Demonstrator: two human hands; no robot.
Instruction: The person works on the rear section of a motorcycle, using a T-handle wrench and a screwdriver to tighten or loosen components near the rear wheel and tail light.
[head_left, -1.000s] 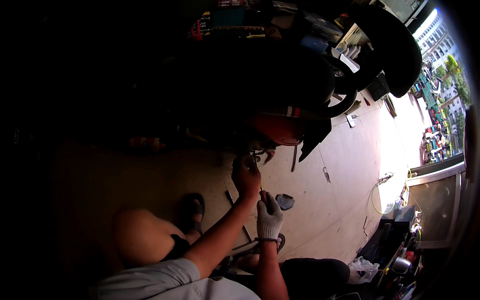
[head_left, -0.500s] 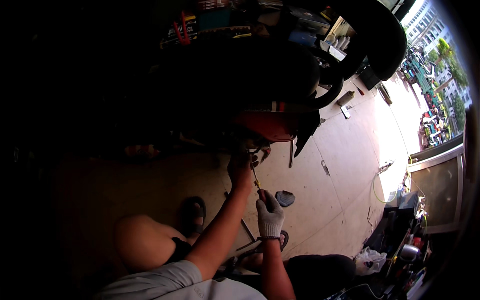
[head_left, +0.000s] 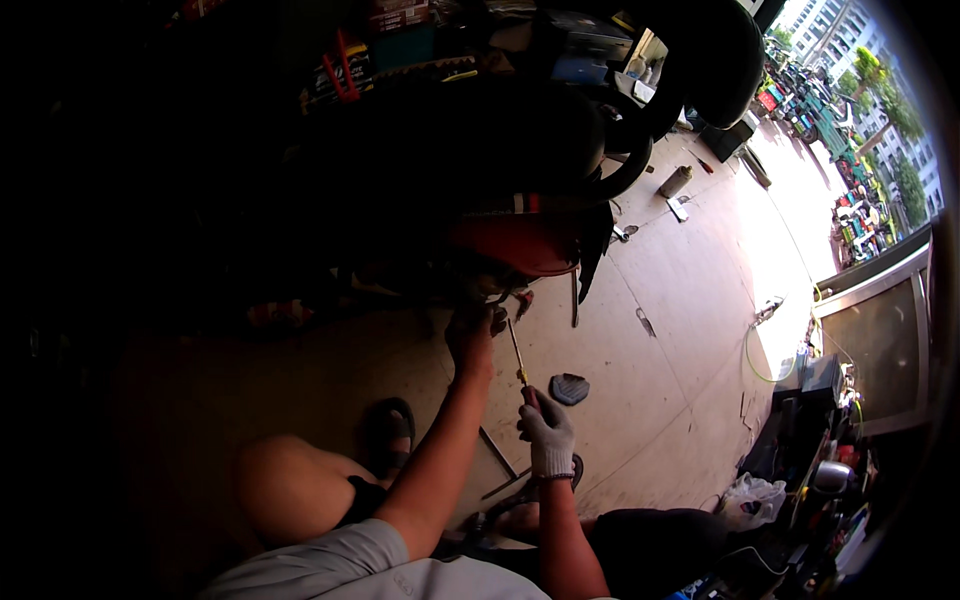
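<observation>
My right hand (head_left: 549, 435), in a pale knit glove, is closed around the dark red handle of a screwdriver (head_left: 517, 350). Its long thin shaft points up and away toward a motor scooter (head_left: 540, 250) with a red body panel. The screwdriver's tip stands just right of my left hand (head_left: 474, 335), apart from it. My left hand reaches up to the scooter's shadowed underside, its fingers curled at a small metal part (head_left: 500, 298). Shade hides most of these fingers and whatever they grip.
On the tiled floor lie a grey pad-like piece (head_left: 569, 389), a metal rod (head_left: 575, 300), an L-shaped bar (head_left: 497, 453) and a can (head_left: 676, 181). Clutter with a plastic bag (head_left: 752, 500) fills the lower right. Crowded shelves (head_left: 400, 45) stand behind the scooter.
My right hand has drawn back slightly toward me and to the right, taking the screwdriver's tip away from my left hand. My left hand stays at the scooter. The view has shifted a little.
</observation>
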